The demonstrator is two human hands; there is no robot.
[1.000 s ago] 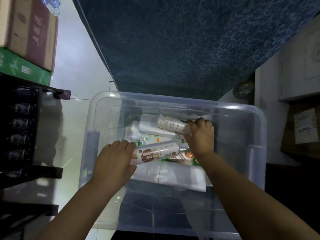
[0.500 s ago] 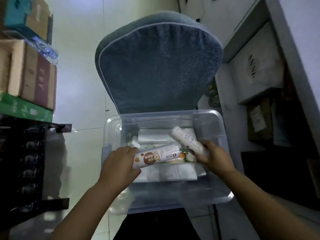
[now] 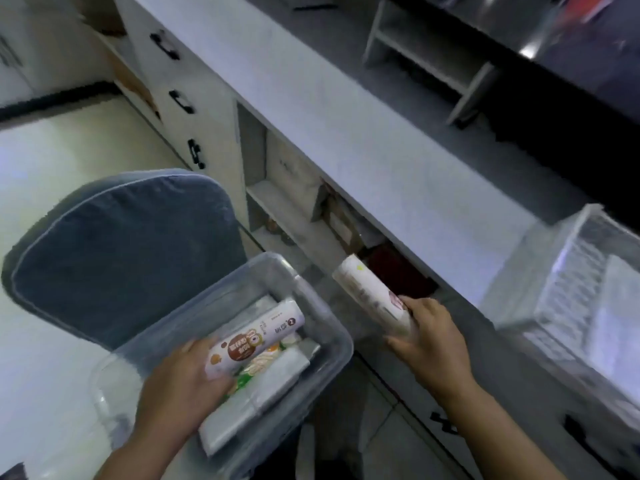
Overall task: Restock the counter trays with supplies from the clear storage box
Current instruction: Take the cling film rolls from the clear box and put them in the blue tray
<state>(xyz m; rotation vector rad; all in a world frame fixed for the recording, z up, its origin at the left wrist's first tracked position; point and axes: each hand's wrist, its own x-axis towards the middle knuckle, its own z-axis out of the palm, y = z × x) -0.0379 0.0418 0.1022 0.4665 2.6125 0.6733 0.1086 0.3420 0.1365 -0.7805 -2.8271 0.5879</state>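
Observation:
The clear storage box (image 3: 332, 344) sits at the lower middle with white packets and a green-printed packet inside. My left hand (image 3: 180, 382) grips a white roll with a brown label (image 3: 256, 341) just above the box's contents. My right hand (image 3: 429, 344) holds a second white roll (image 3: 370, 296) out past the box's right rim, lifted toward the counter. A clear ribbed counter tray (image 3: 568, 299) stands on the counter at the right, with white items inside it.
A blue cushioned chair (image 3: 117, 258) stands behind the box. The long grey counter (image 3: 346, 133) runs diagonally, with open cubbies (image 3: 294, 209) and black-handled drawers (image 3: 180, 102) beneath. A white shelf rack (image 3: 426, 53) sits on the counter's far side.
The view has swung right from the box toward the counter. My right hand has lifted its roll out of the box to the right. My left hand still holds its roll over the box.

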